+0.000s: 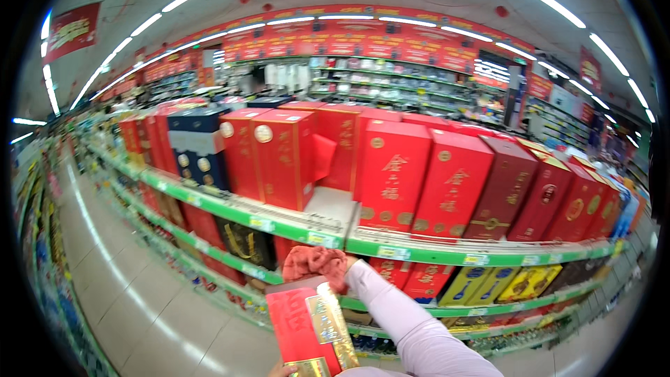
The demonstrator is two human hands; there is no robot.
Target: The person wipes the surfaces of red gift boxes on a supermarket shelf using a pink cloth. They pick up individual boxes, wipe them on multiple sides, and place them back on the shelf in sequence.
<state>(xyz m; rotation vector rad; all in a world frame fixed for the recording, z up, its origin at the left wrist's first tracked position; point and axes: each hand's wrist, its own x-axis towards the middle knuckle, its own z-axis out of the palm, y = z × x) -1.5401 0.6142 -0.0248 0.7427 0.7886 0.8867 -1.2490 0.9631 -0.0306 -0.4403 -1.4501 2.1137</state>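
Observation:
A red gift box with gold panels (296,318) stands tilted in front of me at the lower middle. My left hand (282,369) grips it near its bottom left edge; only some fingers show. A crumpled red cloth (313,262) lies against the box's top edge. My right hand (350,262) is closed on that cloth, which covers most of the fingers. My right arm, in a pale lilac sleeve, reaches in from the lower right. Just beyond the cloth, a bare patch of shelf (332,206) shows between tall red boxes.
Tall red boxes (393,174) line the green-edged top shelf (422,253), with dark blue boxes (198,150) to the left. Lower shelves hold yellow boxes (528,285) and a black box (244,243). A tiled aisle floor (132,300) runs along the left, beside another stocked shelf (42,237).

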